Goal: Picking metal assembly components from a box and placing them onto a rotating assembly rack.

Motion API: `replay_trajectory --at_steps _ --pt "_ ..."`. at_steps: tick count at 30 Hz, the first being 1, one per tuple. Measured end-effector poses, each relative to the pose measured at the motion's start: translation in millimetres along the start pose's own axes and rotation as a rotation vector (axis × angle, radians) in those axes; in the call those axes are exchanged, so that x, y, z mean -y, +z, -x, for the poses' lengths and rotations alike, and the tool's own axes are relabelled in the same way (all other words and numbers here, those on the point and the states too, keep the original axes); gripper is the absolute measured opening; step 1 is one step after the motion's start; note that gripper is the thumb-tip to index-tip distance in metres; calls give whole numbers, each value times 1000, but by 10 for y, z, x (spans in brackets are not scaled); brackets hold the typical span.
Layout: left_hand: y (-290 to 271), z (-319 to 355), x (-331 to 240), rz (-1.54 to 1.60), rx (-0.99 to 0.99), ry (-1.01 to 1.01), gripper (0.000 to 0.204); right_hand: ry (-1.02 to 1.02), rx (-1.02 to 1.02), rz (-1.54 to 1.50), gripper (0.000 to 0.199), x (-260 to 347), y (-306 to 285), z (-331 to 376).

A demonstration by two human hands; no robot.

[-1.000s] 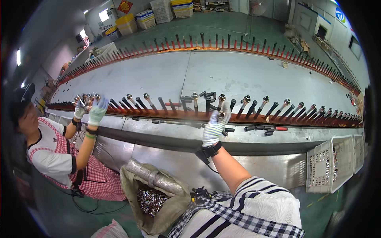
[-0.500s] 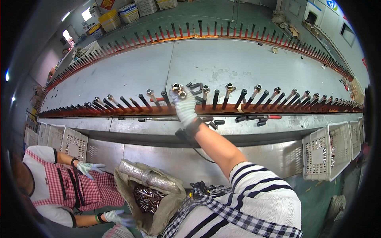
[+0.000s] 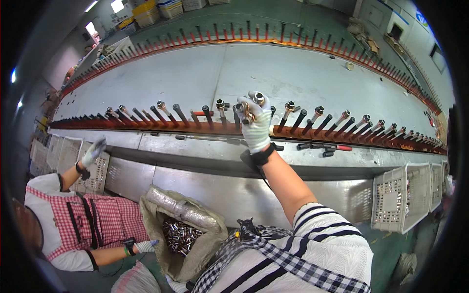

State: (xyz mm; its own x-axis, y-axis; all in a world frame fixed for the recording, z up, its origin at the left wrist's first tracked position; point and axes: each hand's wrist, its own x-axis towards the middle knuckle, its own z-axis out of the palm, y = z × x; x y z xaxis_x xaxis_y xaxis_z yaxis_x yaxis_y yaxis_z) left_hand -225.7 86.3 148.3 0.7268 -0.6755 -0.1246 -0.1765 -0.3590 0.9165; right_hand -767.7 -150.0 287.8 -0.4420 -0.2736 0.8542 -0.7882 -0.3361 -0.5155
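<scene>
readable text: none | sign: round blue-and-white emblem (image 3: pixel 421 19) | on: right-hand wall (image 3: pixel 415 38) | lettering: too small to tell

A lamp (image 3: pixel 13 75) glares at far left, and fisheye distortion bows the evenly lit grey tabletop (image 3: pixel 312 73).

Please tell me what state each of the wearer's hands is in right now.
Left hand: not visible, so its state can't be told.
Right hand: closed around several shiny metal pieces.
</scene>
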Motion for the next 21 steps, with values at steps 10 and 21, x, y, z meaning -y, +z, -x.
replay_trajectory --at_steps 10,21 --pt "-660 -16 869 363 -61 -538 64 858 292 -943 26 -95 1729 649" --pt "-583 220 457 738 133 -586 61 99 1268 -982 48 2190 962 1528"
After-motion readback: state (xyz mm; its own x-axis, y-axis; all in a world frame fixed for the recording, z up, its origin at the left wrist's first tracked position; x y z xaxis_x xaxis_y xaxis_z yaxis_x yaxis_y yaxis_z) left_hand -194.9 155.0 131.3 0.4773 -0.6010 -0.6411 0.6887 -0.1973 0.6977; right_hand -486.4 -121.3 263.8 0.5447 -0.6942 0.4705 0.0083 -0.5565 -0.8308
